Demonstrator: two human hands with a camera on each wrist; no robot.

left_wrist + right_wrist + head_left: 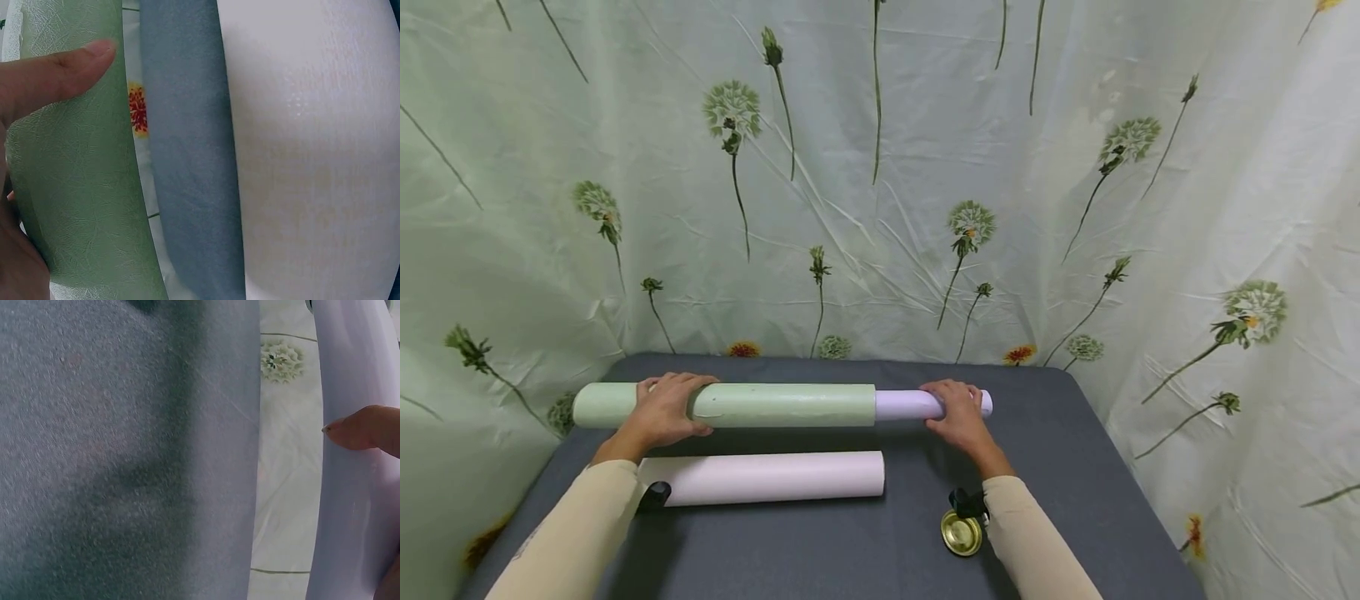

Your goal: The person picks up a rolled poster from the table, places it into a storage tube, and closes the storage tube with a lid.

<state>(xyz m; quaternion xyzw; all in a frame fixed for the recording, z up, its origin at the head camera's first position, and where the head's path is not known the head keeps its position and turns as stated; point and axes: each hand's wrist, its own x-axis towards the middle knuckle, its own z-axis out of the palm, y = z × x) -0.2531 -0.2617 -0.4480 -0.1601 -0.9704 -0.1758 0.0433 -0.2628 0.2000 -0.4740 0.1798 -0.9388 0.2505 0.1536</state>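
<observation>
Floral curtain (835,125) behind dk gray tbl (820,550); L grip (668,408) curled round green roll (790,406), R grip (957,417) round lilac roll (901,405).

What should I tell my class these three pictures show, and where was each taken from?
No machine here: these are a person's bare hands. The wide picture comes from a camera on the head; the others come from cameras on the left and right wrists. The left hand grips a green roll; the right hand grips a thinner lilac roll, which meets the green one's right end, seemingly inside it. Nearer the person, a pale roll lies on the dark grey surface, with a small round gold object to its right. Behind hangs a flower-patterned sheet.
</observation>
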